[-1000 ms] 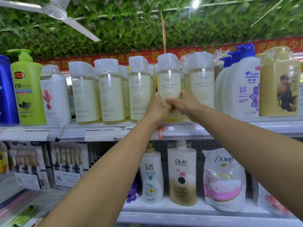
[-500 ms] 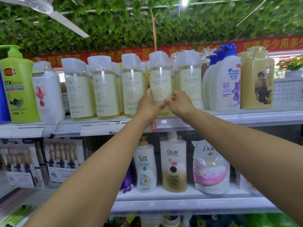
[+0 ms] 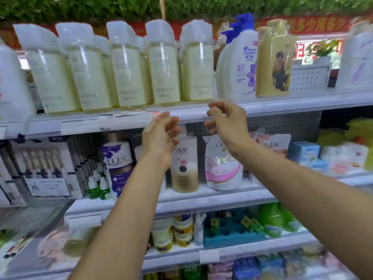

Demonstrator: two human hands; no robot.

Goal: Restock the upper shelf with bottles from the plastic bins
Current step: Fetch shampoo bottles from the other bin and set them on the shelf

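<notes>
A row of several pale yellow bottles with plastic-wrapped caps stands on the upper shelf. The one I was holding stands upright in that row, fourth from the left. My left hand hangs below the shelf edge with loosely curled fingers and holds nothing. My right hand is beside it, a little higher, also loosely curled and empty. Both hands are apart from every bottle. No plastic bin is clearly in view.
Right of the row stand white bottles with blue pumps and a yellow bottle. The shelf below holds an Olay bottle, a Lux bottle and a Dove refill pouch. Lower shelves carry jars and green bottles.
Both hands have let go of the pale yellow bottle and dropped below the shelf edge. The bottle stays standing in the row. The view has tilted downward.
</notes>
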